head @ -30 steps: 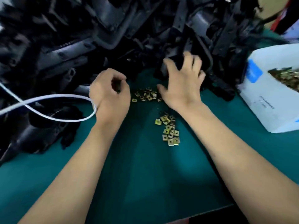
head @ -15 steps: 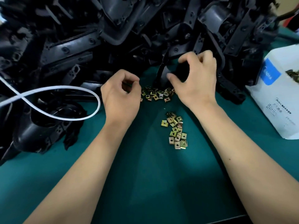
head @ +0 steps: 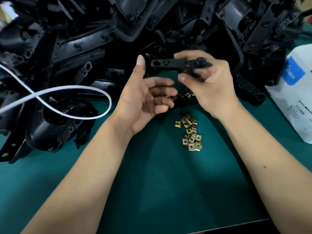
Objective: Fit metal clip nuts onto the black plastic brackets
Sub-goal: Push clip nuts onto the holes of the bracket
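Observation:
My right hand [head: 212,85] grips a flat black plastic bracket [head: 170,63] and holds it level above the green mat, its free end pointing left. My left hand [head: 143,98] is just left of it, palm turned up, thumb raised, fingers loosely curled toward the bracket. Something small and brassy shows near its fingertips; whether it is held I cannot tell. Several brass clip nuts [head: 190,132] lie in a loose heap on the mat [head: 160,183] below my hands. More clip nuts [head: 185,95] lie partly hidden under my fingers.
A large pile of black plastic brackets [head: 101,34] fills the far and left side. A white cable [head: 70,88] loops over it at left. A white and blue box [head: 295,92] stands at the right edge.
My right hand has lifted a bracket out of the pile and turned it level. My left hand has uncurled and turned palm up beside it.

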